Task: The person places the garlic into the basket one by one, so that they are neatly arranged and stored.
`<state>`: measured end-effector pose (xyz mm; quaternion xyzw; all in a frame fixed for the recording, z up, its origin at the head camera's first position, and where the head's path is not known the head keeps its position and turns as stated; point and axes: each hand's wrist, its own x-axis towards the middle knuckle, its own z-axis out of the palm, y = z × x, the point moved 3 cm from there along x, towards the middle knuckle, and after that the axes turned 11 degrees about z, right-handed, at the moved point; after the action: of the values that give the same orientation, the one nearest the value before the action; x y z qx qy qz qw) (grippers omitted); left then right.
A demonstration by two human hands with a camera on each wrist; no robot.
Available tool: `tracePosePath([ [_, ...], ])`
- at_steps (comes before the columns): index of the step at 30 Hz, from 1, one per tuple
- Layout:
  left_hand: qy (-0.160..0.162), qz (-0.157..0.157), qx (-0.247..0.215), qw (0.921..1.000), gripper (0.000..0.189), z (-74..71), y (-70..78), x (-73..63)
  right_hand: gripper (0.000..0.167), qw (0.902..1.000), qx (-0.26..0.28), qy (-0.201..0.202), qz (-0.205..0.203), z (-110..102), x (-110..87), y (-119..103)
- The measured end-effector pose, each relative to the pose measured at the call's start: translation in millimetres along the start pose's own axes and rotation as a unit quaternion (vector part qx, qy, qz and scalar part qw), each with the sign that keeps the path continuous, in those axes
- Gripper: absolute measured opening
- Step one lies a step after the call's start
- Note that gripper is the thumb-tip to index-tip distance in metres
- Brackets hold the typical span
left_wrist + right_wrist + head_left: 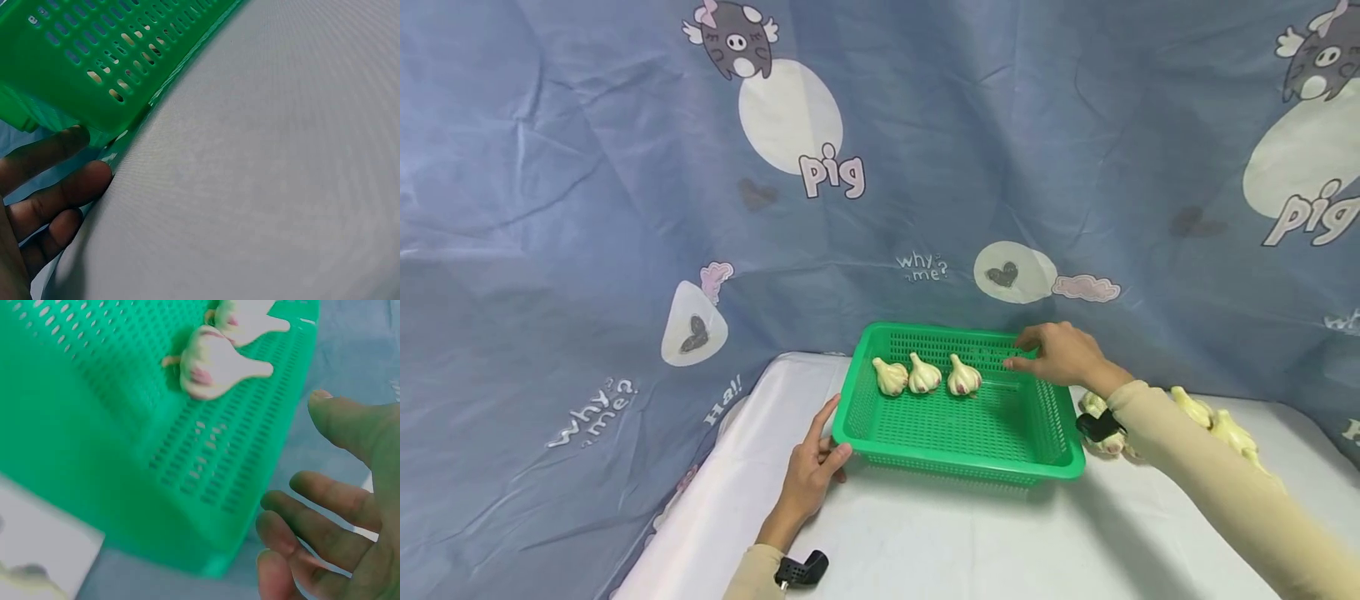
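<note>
A green perforated plastic basket (955, 457) stands on the white table, with three garlic bulbs (965, 377) in a row at its far left inside. My left hand (808, 475) rests at the basket's near left corner, its index finger along the outer side and thumb by the rim. In the left wrist view, relaxed fingertips (94, 178) lie close to the basket wall (94, 94). Over the far right corner, my right hand (1063, 354) is held with fingers spread and nothing between them. The right wrist view shows a garlic bulb (209, 365) inside, apart from that hand.
Right of the basket lie more garlic bulbs (1093, 406), partly hidden by the right wrist and its black camera (1099, 427). Further right are several pale yellow bulb-shaped pieces (1228, 432), partly behind the sleeve. A blue printed cloth (880, 225) hangs behind the table (940, 542).
</note>
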<state>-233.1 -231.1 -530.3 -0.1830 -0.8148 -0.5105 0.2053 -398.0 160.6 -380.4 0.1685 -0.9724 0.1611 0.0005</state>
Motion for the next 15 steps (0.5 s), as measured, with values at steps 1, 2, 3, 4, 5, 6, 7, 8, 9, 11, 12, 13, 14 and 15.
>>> tracePosePath([
  [1,0.001,0.001,0.000,1.0000,0.074,-0.3,0.0,0.1,0.051,1.0000,-0.001,0.004,0.002,-4,-3.3,3],
  [2,0.002,0.001,0.001,1.0000,0.074,-0.5,-0.1,0.1,0.051,1.0000,-0.001,0.007,0.003,-8,-6.8,6],
  [3,0.002,0.001,0.001,1.0000,0.074,-0.6,-0.1,0.2,0.051,0.9999,-0.002,0.009,0.006,-11,-10.8,10],
  [4,0.002,0.002,0.002,1.0000,0.074,-0.5,0.0,0.2,0.051,0.9999,-0.004,0.010,0.010,-13,-15.2,14],
  [5,0.001,0.001,0.003,1.0000,0.074,-0.3,0.2,0.2,0.051,0.9998,-0.006,0.011,0.013,-15,-20.0,18],
  [6,0.000,0.001,0.004,1.0000,0.073,-0.2,0.0,0.1,0.052,0.9998,-0.008,0.011,0.016,-17,-25.3,23],
  [7,-0.002,0.002,0.004,1.0000,0.073,0.2,0.1,0.3,0.053,0.9997,-0.009,0.011,0.019,-18,-31.4,29],
  [8,-0.002,0.002,0.004,1.0000,0.073,0.5,0.2,0.5,0.053,0.9996,-0.011,0.011,0.022,-20,-37.4,34],
  [9,-0.003,0.003,0.002,1.0000,0.073,0.7,0.1,0.7,0.054,0.9995,-0.015,0.010,0.026,-21,-42.9,40],
  [11,-0.003,0.005,0.000,1.0000,0.073,0.7,-0.8,0.6,0.055,0.9991,-0.022,0.013,0.034,-25,-53.6,51],
  [12,-0.003,0.007,-0.002,1.0000,0.073,0.5,-1.3,0.5,0.055,0.9989,-0.026,0.012,0.037,-27,-58.6,57],
  [13,-0.003,0.008,-0.004,1.0000,0.073,0.3,-1.8,0.3,0.056,0.9987,-0.029,0.011,0.041,-29,-63.5,62],
  [14,-0.003,0.009,-0.005,0.9999,0.073,-0.2,-2.5,-0.1,0.056,0.9983,-0.034,0.012,0.045,-31,-68.3,68],
  [15,-0.002,0.009,-0.004,0.9999,0.073,-0.8,-3.0,-0.4,0.056,0.9980,-0.038,0.013,0.048,-32,-72.8,73],
])
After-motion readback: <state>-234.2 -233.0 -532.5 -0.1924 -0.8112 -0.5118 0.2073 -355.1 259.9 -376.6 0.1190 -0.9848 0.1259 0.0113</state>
